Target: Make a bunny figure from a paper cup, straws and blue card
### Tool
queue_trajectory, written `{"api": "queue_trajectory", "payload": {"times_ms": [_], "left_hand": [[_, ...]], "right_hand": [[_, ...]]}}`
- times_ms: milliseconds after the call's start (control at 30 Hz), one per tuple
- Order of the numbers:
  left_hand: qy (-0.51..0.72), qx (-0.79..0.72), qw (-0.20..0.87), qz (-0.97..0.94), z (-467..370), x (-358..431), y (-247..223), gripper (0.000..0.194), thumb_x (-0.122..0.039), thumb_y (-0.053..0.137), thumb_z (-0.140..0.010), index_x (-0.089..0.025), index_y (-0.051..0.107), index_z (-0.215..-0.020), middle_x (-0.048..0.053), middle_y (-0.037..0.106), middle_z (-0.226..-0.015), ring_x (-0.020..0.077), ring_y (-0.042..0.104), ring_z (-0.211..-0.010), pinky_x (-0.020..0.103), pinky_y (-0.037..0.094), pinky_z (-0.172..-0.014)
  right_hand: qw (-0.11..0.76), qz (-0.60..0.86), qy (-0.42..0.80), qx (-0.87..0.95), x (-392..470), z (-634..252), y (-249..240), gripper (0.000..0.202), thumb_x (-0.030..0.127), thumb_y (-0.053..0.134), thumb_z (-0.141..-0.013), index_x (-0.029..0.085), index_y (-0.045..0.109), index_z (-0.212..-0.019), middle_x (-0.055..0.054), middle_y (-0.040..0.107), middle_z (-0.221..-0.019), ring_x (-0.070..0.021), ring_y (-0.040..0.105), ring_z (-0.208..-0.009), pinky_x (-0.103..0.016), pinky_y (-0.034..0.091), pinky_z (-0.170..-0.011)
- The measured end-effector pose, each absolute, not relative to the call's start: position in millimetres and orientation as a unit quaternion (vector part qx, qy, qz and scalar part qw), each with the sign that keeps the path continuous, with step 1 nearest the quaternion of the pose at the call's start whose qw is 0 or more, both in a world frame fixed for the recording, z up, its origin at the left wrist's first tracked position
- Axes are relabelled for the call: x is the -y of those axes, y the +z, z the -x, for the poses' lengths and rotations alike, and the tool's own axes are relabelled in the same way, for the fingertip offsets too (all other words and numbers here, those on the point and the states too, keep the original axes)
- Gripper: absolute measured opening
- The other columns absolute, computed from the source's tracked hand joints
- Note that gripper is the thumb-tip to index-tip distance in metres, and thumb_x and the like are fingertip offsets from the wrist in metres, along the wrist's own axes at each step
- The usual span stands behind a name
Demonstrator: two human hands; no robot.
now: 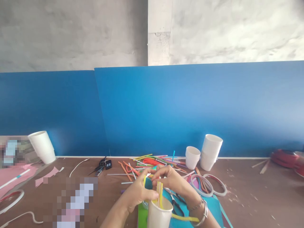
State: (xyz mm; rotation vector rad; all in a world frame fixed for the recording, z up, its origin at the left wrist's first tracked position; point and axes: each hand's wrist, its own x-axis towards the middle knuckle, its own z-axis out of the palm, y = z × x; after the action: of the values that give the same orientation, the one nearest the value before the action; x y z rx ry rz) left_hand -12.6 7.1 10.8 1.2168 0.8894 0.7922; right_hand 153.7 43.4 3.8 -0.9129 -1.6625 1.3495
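A white paper cup (159, 217) stands close in front of me, with yellow straw-like strips (160, 193) rising out of its mouth. Another yellow strip (185, 218) sticks out to the right beside the cup. My left hand (140, 191) is just behind the rim, its fingers curled and its thumb against the upright strips; a yellow piece (144, 180) shows at its fingers. My right hand (169, 178) meets it from the right, fingertips pinched together. What lies between the fingertips is mostly hidden. Black-handled scissors (176, 202) lie under my right hand.
Colourful straws (147, 161) lie scattered behind my hands. White cups (211, 152) are stacked at the back right, near a single cup (192, 157) and tape rolls (202, 185). Keys (104, 164) and another cup stack (42, 146) are leftward. A blue panel (190, 107) borders the table.
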Motion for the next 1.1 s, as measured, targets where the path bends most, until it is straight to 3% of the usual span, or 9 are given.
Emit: {"api": "queue_trajectory", "payload": {"times_ms": [200, 433, 533, 667, 733, 800, 900, 1000, 1100], "left_hand": [[0.343, -0.392, 0.656, -0.547, 15.1, -8.3, 12.2, 0.071, -0.013, 0.064, -0.052, -0.023, 0.047, -0.12, -0.003, 0.061, -0.08, 0.013, 0.055, -0.069, 0.022, 0.036, -0.061], [0.383, -0.422, 0.651, -0.501, 12.2, -4.7, 15.9, 0.085, -0.01, 0.066, -0.054, -0.027, 0.041, -0.133, 0.002, 0.065, -0.104, 0.0197, 0.061, -0.09, 0.027, 0.042, -0.074], [0.361, -0.422, 0.665, -0.499, 15.2, -9.1, 11.8, 0.081, -0.014, 0.069, -0.055, -0.023, 0.044, -0.131, 0.001, 0.067, -0.085, 0.0189, 0.063, -0.078, 0.026, 0.041, -0.067], [0.353, -0.418, 0.668, -0.505, 18.9, -15.7, 7.8, 0.076, -0.015, 0.069, -0.057, -0.02, 0.044, -0.129, -0.003, 0.063, -0.067, 0.0135, 0.058, -0.062, 0.023, 0.035, -0.058], [0.379, -0.417, 0.655, -0.505, 18.6, -17.3, 7.8, 0.067, -0.016, 0.07, -0.058, -0.019, 0.049, -0.121, -0.003, 0.062, -0.067, 0.0131, 0.058, -0.063, 0.023, 0.036, -0.059], [0.39, -0.42, 0.635, -0.518, 17.9, -17.6, 8.9, 0.046, -0.02, 0.071, -0.058, -0.017, 0.057, -0.102, -0.003, 0.06, -0.066, 0.0125, 0.056, -0.061, 0.023, 0.036, -0.058], [0.399, -0.441, 0.589, -0.547, 18.5, -16.5, 12.0, 0.023, -0.026, 0.072, -0.06, -0.016, 0.058, -0.075, -0.002, 0.059, -0.067, 0.011, 0.052, -0.061, 0.022, 0.035, -0.057], [0.404, -0.453, 0.567, -0.557, 21.3, -15.0, 16.1, 0.021, -0.03, 0.071, -0.063, -0.016, 0.057, -0.073, -0.001, 0.06, -0.07, 0.0112, 0.052, -0.063, 0.022, 0.035, -0.058], [0.405, -0.454, 0.584, -0.537, 22.7, -13.8, 19.8, 0.026, -0.033, 0.071, -0.062, -0.016, 0.057, -0.076, 0.0, 0.062, -0.073, 0.013, 0.054, -0.066, 0.023, 0.035, -0.061]], "right_hand": [[0.385, 0.377, 0.527, 0.657, -41.5, -149.8, 6.4, 0.01, 0.02, 0.076, -0.06, 0.024, 0.079, -0.069, 0.003, 0.045, -0.062, -0.0099, 0.042, -0.055, -0.023, 0.034, -0.049], [0.437, 0.388, 0.439, 0.682, -37.9, -142.3, 12.2, 0.009, 0.02, 0.07, -0.066, 0.02, 0.071, -0.058, -0.002, 0.054, -0.084, -0.0174, 0.053, -0.078, -0.028, 0.044, -0.066], [0.468, 0.381, 0.404, 0.687, -41.7, -148.5, 12.8, 0.013, 0.028, 0.067, -0.072, 0.018, 0.065, -0.063, -0.003, 0.059, -0.085, -0.0182, 0.055, -0.08, -0.029, 0.044, -0.072], [0.549, 0.412, 0.423, 0.591, -50.7, -172.2, 15.7, 0.026, 0.043, 0.064, -0.075, 0.019, 0.055, -0.07, 0.003, 0.052, -0.061, -0.0123, 0.046, -0.058, -0.025, 0.037, -0.055], [0.558, 0.426, 0.449, 0.552, -53.1, -182.7, 17.7, 0.03, 0.045, 0.068, -0.069, 0.02, 0.056, -0.081, 0.007, 0.049, -0.057, -0.0097, 0.04, -0.05, -0.022, 0.031, -0.047], [0.554, 0.44, 0.457, 0.539, -52.5, -188.1, 19.8, 0.035, 0.043, 0.071, -0.064, 0.02, 0.059, -0.088, 0.007, 0.048, -0.056, -0.0093, 0.04, -0.048, -0.021, 0.029, -0.045], [0.53, 0.461, 0.477, 0.528, -47.6, -188.5, 23.5, 0.03, 0.039, 0.067, -0.066, 0.016, 0.068, -0.086, 0.001, 0.059, -0.061, -0.014, 0.053, -0.058, -0.025, 0.04, -0.053], [0.501, 0.421, 0.546, 0.523, -42.3, -186.9, 26.7, 0.037, 0.033, 0.069, -0.067, 0.016, 0.07, -0.099, -0.005, 0.069, -0.079, -0.0191, 0.061, -0.076, -0.03, 0.046, -0.07], [0.494, 0.417, 0.55, 0.529, -40.5, -186.4, 27.5, 0.033, 0.039, 0.073, -0.067, 0.016, 0.071, -0.091, -0.004, 0.069, -0.076, -0.0159, 0.058, -0.067, -0.028, 0.044, -0.064]]}}
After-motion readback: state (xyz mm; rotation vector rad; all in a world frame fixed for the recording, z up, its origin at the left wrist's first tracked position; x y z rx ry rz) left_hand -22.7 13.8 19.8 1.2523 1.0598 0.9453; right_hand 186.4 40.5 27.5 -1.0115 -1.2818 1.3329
